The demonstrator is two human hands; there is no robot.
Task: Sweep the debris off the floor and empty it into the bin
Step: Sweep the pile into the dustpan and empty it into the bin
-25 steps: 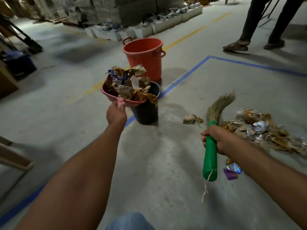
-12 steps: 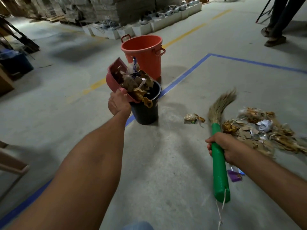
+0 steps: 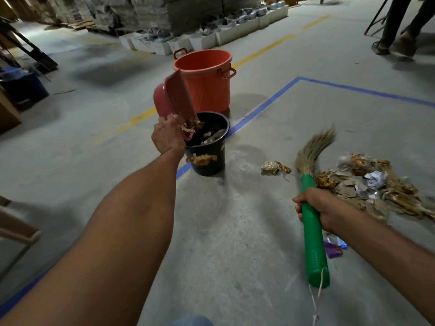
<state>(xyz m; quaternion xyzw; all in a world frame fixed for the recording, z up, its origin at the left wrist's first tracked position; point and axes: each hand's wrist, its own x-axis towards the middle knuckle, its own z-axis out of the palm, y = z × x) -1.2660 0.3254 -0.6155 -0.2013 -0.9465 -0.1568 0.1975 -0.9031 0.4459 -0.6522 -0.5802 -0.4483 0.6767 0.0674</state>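
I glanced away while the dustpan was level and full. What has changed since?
The left hand tipped the pink dustpan steeply over the black bin; most of its debris slid in, one scrap showing outside the wall. The right hand still grips the broom; the floor pile and orange bucket stayed put.

Orange tub (image 3: 207, 81) crowds behind the black bin (image 3: 208, 147); bare floor (image 3: 223, 220) nearer.

Pink dustpan (image 3: 174, 95), black bin (image 3: 209, 154), orange bucket (image 3: 207, 83), green broom handle (image 3: 314, 234)
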